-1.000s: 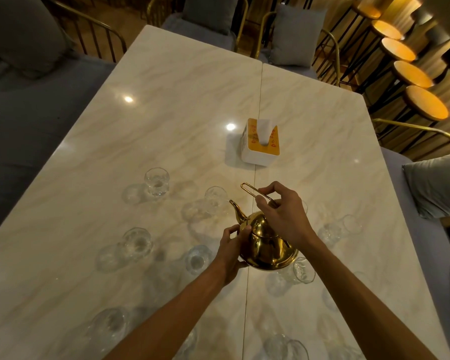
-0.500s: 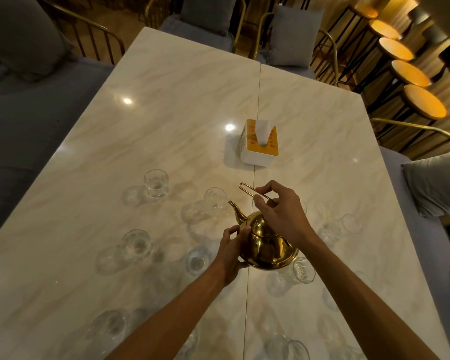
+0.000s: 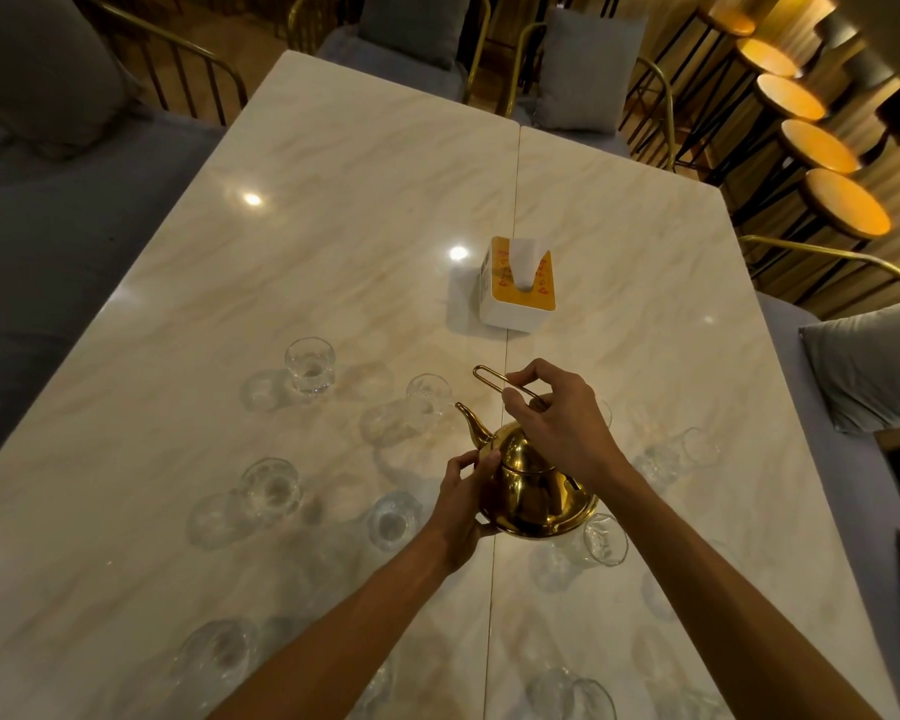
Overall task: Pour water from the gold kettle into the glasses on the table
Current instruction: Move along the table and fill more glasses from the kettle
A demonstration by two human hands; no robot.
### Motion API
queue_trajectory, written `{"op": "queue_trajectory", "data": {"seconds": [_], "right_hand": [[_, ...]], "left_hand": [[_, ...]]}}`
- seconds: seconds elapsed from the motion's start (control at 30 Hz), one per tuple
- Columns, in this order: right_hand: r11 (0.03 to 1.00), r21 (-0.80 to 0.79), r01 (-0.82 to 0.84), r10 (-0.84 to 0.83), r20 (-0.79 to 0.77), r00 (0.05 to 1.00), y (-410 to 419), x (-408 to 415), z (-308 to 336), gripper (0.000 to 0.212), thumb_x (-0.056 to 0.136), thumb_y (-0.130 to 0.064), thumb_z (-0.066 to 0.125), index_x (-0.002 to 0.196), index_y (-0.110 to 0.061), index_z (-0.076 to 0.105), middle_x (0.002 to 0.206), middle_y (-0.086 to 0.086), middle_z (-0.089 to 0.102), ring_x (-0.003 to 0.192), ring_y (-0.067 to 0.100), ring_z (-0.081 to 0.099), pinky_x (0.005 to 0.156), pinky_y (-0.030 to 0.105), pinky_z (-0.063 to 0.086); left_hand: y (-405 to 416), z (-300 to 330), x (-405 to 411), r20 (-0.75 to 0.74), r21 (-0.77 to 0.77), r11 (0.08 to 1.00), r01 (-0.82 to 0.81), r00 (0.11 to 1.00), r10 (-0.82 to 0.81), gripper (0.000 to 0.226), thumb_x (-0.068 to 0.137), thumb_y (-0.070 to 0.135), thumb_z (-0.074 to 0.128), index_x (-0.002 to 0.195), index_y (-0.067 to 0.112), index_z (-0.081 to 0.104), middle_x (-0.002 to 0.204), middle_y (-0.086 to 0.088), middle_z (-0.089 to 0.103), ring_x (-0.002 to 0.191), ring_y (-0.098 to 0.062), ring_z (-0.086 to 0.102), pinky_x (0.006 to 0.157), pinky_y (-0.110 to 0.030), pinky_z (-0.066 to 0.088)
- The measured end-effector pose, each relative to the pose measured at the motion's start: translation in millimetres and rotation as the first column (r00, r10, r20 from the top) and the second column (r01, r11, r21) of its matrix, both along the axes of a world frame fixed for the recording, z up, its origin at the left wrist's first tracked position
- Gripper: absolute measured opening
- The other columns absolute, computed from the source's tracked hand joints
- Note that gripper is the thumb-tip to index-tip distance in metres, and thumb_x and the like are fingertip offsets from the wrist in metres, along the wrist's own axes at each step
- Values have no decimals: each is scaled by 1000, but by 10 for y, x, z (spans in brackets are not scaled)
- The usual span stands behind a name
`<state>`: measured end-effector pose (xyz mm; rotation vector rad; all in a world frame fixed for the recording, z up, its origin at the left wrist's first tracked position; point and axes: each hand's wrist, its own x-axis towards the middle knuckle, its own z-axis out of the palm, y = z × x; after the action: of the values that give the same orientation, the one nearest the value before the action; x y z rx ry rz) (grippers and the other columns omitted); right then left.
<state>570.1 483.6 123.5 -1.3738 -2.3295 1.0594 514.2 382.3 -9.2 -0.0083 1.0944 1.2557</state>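
We hold the gold kettle (image 3: 533, 485) tilted above the table (image 3: 333, 241) among fragile glasses (image 3: 427, 400), our right hand (image 3: 562, 423) pinching its thin wire handle (image 3: 494, 379), our left hand (image 3: 463, 498) cupping the slick, likely water-heavy belly to steady its pour.

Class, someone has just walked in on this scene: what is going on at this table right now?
A person is holding a gold kettle over a marble table. The right hand grips its wire handle, and the left hand steadies the body. The spout points at a clear glass just beyond it. Several more glasses stand around, and a tissue box sits farther back. No stream of water is visible.
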Motion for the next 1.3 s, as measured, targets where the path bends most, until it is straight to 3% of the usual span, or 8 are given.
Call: {"op": "queue_trajectory", "data": {"seconds": [0.17,0.3,0.43,0.53,0.63,0.77,1.17,1.3], "right_hand": [[1000,-4,4,-4,7,1000,7,-25,-9,18,96,-26,66,112,-20,65,85,-5,70,68,9,67,60,16,44],[1000,4,7,-7,24,1000,21,-25,-20,19,96,-28,66,113,-21,66,89,-4,72,70,7,67,54,8,41],[1000,8,1,-1,25,1000,21,-34,-17,21,95,-27,66,115,-20,66,90,-4,70,73,5,67,58,11,42],[1000,-2,-1,1,15,1000,24,-24,-5,18,95,-27,66,113,-21,66,82,-2,72,64,8,66,57,15,44],[1000,7,-7,7,18,1000,26,-14,-3,18,96,-27,66,113,-21,66,72,-6,68,51,3,60,49,8,40],[1000,18,-6,5,21,1000,18,-13,11,19,96,-26,66,114,-20,66,73,-12,67,57,6,62,47,5,42],[1000,21,-16,15,5,1000,-3,16,54,19,96,-23,65,114,-16,67,67,-13,60,49,-6,57,47,4,39],[1000,9,-6,6,-35,999,-21,65,64,16,97,-23,64,111,-15,66,59,-15,50,41,-3,51,45,7,37]], "left_hand": [[2,-5,22,0,-13,1000,1,1000,-1,58,93,48,58,142,27,36,130,-3,48,119,-30,50,97,-53,48],[4,6,16,13,-8,1000,-3,1000,3,57,93,48,58,141,27,36,129,-3,49,120,-30,51,94,-51,50],[6,5,16,13,-5,1000,-6,1000,7,56,94,47,57,142,27,36,128,-3,50,119,-30,51,95,-51,49],[13,1,16,13,-3,1000,-9,1000,9,56,93,47,58,141,28,36,123,0,52,117,-29,52,91,-49,51],[12,3,22,20,3,1000,-6,1000,6,56,93,47,58,141,28,36,121,0,52,116,-29,52,91,-49,51],[8,-5,27,27,4,1000,-1,1000,1,57,93,47,58,142,27,36,128,-3,50,121,-31,50,101,-55,47],[5,25,34,38,7,1000,-10,999,10,58,93,46,60,142,26,36,113,5,56,114,-29,53,85,-45,53],[-3,55,-3,9,5,1000,-8,1000,8,73,82,51,66,143,27,35,136,-7,52,119,-30,53,83,-44,54]]}}
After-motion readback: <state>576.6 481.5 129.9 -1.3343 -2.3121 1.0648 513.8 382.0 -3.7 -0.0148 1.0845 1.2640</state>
